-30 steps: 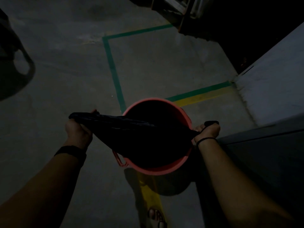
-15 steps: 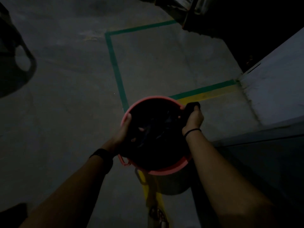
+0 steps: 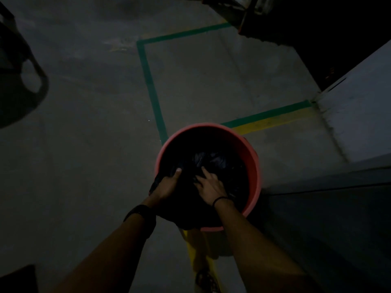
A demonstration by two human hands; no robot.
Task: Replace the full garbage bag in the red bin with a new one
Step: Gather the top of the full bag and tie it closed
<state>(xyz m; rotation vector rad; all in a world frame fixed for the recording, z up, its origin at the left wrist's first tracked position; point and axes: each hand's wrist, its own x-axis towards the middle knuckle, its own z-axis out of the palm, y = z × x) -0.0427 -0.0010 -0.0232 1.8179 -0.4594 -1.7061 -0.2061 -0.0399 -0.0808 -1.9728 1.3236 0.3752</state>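
The red bin (image 3: 252, 161) stands on the concrete floor in dim light, seen from above. A black garbage bag (image 3: 213, 160) lies crumpled inside it, and part of the bag drapes over the near left rim. My left hand (image 3: 167, 183) grips the bag's edge at that near left rim, thumb pointing into the bin. My right hand (image 3: 208, 187) reaches inside the bin with fingers spread, pressing flat on the bag. The bin's bottom is hidden by the bag.
Green floor tape (image 3: 151, 87) and a yellow stripe (image 3: 266, 123) mark the floor beyond the bin. A pale wall or ledge (image 3: 359, 115) rises on the right. A dark object (image 3: 19, 81) sits at the far left. My sandalled foot (image 3: 206, 280) is below the bin.
The bag was stretched wide between both hands above the bin. Both hands have since moved down into the bin, and the right hand has let go of the edge and flattened onto the bag.
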